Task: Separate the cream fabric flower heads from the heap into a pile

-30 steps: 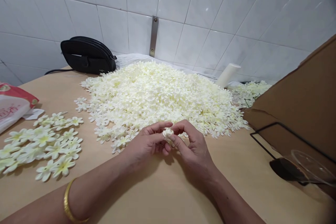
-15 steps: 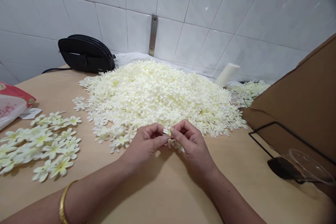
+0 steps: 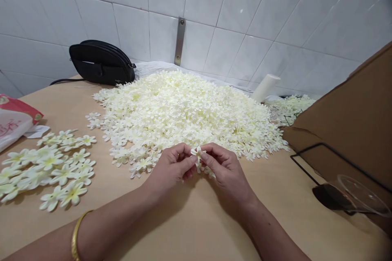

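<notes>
So I've got one cream-white artificial flower (image 3: 198,153) on the go, up in front of me, out from the middle of the table's (image 3: 190,232) near edge. As for how far along I am: there's a huge flower heap (image 3: 190,110) running back toward the far edge, and a much smaller flower batch (image 3: 50,169) over by the left edge. Can't honestly tell which of those is finished and which is waiting, but if the heap is what's left, I'd guess there's loads to go. Both hands are curled in close: my left hand (image 3: 171,166) has the flower pinched between thumb and fingers, and my right hand (image 3: 226,168) is gripping it from the other side, thumb on top. More petals (image 3: 209,172) poke out below my right thumb, can't tell if they're a second flower.
</notes>
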Demonstrator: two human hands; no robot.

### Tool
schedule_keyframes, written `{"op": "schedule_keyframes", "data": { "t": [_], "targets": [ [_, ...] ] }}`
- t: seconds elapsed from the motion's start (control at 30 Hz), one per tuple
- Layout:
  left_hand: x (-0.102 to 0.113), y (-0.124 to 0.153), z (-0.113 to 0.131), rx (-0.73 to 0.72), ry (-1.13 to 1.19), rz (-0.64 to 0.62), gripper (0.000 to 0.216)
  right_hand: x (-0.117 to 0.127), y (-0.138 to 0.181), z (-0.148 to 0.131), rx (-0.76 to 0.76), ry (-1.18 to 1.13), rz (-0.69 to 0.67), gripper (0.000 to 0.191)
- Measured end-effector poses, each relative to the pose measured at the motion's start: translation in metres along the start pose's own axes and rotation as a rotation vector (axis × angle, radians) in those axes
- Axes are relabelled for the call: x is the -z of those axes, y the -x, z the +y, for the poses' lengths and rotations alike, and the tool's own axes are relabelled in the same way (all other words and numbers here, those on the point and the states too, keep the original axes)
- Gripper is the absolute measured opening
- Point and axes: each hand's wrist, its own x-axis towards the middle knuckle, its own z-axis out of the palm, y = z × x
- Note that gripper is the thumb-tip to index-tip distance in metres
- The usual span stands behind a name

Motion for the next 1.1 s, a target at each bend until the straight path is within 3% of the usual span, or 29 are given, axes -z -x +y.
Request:
{"op": "schedule_keyframes", "data": {
  "t": [0.13,0.33,0.43,0.57,0.73,0.9,1.1],
  "targets": [
    [0.002,-0.002,-0.006,-0.009,0.044,-0.027,0.018,0.0,0.0,0.002,-0.002,0.056,0.037,0.014],
    [0.001,-0.001,0.001,0.025,0.057,0.022,0.015,-0.001,0.0,-0.001,0.038,0.122,-0.086,0.017],
    [-0.001,0.0,0.006,-0.008,-0.046,0.085,0.015,-0.006,0.003,-0.002,0.181,0.344,-0.076,0.02],
    [-0.003,0.0,0.001,-0.024,0.011,0.084,0.013,-0.012,0.006,0.001,0.48,0.687,0.077,0.023],
    [-0.002,-0.002,-0.006,0.061,0.283,0.024,0.017,-0.011,0.007,0.006,0.669,0.77,0.206,0.029],
    [-0.001,0.0,0.001,0.062,0.407,-0.002,0.016,-0.007,0.01,0.003,0.814,0.846,0.206,0.027],
    [-0.004,0.001,0.008,0.09,0.526,0.007,0.007,-0.004,0.012,0.001,0.872,0.931,0.27,0.032]
  ]
}}
